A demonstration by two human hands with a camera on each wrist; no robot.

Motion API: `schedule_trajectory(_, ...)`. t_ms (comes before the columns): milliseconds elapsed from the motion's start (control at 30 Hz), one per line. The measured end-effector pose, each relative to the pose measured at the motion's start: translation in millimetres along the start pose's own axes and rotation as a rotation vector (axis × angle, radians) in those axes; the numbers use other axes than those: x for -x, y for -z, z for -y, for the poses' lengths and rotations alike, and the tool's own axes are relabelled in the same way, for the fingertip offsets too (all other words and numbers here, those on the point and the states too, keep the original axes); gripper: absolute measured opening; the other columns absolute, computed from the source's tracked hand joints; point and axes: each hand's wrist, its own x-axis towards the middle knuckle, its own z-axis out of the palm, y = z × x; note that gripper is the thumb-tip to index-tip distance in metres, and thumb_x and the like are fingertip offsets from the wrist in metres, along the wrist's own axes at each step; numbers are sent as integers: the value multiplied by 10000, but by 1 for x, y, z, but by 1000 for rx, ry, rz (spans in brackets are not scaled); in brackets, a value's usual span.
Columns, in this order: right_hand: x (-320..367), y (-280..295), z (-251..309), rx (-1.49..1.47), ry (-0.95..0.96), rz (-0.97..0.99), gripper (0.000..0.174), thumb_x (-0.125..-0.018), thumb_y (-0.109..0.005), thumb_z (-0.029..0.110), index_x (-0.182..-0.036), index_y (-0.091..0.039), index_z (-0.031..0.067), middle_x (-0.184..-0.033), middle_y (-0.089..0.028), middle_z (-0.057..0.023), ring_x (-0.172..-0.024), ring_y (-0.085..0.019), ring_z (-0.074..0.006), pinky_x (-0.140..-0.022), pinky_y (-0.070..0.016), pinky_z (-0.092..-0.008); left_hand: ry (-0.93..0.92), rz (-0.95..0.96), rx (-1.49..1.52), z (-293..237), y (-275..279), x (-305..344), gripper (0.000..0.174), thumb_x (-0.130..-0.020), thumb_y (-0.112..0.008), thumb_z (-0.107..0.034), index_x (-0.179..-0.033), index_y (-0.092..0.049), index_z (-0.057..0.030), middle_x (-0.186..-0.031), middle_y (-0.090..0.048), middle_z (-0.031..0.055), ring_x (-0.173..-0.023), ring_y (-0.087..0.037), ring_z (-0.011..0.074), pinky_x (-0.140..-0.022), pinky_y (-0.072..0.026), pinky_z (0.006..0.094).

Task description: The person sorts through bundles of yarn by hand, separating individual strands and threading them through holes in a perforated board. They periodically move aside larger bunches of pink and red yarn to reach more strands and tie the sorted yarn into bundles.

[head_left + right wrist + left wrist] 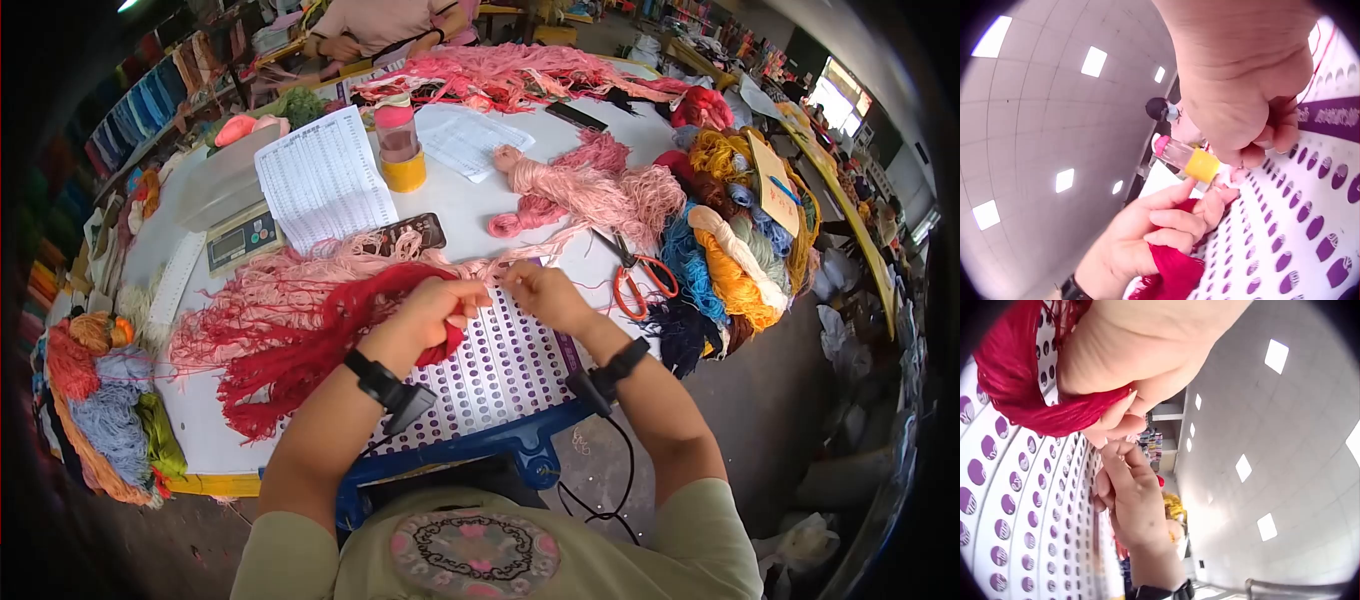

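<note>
My left hand (440, 305) grips the looped end of a dark red skein of yarn (340, 325), whose strands spread to the left over the table. In the left wrist view the red loop (1054, 415) passes through the curled fingers. My right hand (548, 297) is close in front of it, fingers curled and fingertips near the left ones. A thin red thread (1317, 75) runs into the curled right fingers in the right wrist view. Beneath both hands lies a white sheet with purple dots (500, 370). Pale pink yarn (240, 300) lies behind the red skein.
Orange-handled scissors (640, 285) lie right of my right hand, before a heap of coloured skeins (735, 250). Beyond are a phone (412, 232), a bottle (400, 150), printed papers (325, 180), a scale (243, 238) and pink skeins (600, 190). Another person (385, 25) sits across the table.
</note>
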Motion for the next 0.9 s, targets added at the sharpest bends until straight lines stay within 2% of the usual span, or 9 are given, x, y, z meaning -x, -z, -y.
schedule_trajectory(67, -2, -8, 2, 300, 58, -61, 120, -912, -513, 191, -982, -571, 113, -712, -624, -159, -658, -630, -320, -604, -484, -421, -10, -68, -120, 6, -12, -3, 145, -868, -608, -115, -910, -600, 23, -849, -628, 81, -545, -468, 65, -399, -300, 177)
schedule_trajectory(133, -4, -6, 3, 268, 66, -45, 127, -911, -517, 217, -976, -565, 120, -737, -631, -159, -693, -623, -356, -614, -479, -450, -147, -161, -420, 7, -18, -2, 133, -850, -612, -114, -900, -595, 7, -829, -622, 80, -528, -481, 89, -399, -302, 191)
schedule_trajectory(233, -2, -4, 6, 227, 70, -19, 115, -915, -515, 228, -944, -548, 121, -746, -627, -165, -710, -617, -384, -614, -477, -461, -244, -188, -471, 9, -28, 1, 102, -844, -609, -100, -895, -598, -13, -825, -616, 67, -504, -461, 85, -400, -297, 189)
schedule_trajectory(433, -4, 3, 15, 51, -22, 11, 112, -918, -550, 185, -941, -513, 82, -634, -593, -113, -562, -600, -245, -541, -467, -361, -186, -111, -292, 16, -19, -26, 84, -837, -588, -73, -821, -609, 7, -697, -599, 60, -515, -493, 81, -400, -289, 209)
schedule_trajectory(500, -4, 8, 25, -74, -149, 82, 136, -942, -552, 161, -899, -470, 62, -586, -528, -5, -498, -486, -78, -482, -416, -236, -199, -118, -306, 14, -23, -25, 78, -832, -578, -58, -808, -611, 9, -674, -595, 59, -507, -492, 80, -398, -284, 214)
schedule_trajectory(567, -7, 4, 12, -108, -163, 91, 128, -938, -560, 159, -915, -484, 59, -605, -538, -5, -512, -492, -74, -486, -419, -226, -252, -203, -668, 9, -25, -19, 69, -828, -565, -38, -798, -615, -1, -659, -594, 48, -467, -446, 73, -392, -278, 207)
schedule_trajectory(700, -8, -1, -7, -311, -188, 104, 127, -922, -586, 144, -970, -529, 41, -668, -565, -13, -562, -516, -73, -496, -427, -217, -392, -328, -749, 5, -15, -3, 67, -832, -566, -45, -832, -617, -2, -716, -616, 60, -468, -422, 67, -387, -274, 196)
schedule_trajectory(767, -9, 0, -8, -333, -195, 114, 129, -905, -594, 137, -962, -542, 34, -681, -584, -20, -568, -531, -81, -501, -437, -220, -331, -55, -22, -3, -12, 7, 77, -812, -594, -68, -851, -630, -12, -734, -600, 48, -498, -453, 80, -376, -276, 209)
schedule_trajectory(900, -9, 4, -2, -453, -198, 184, 182, -869, -644, 130, -1004, -576, 29, -765, -624, -23, -616, -555, -77, -537, -450, -202, -61, 271, 195, 2, -22, 10, 216, -853, -566, -133, -1018, -632, -10, -825, -605, 54, -517, -444, 67, -395, -273, 186)
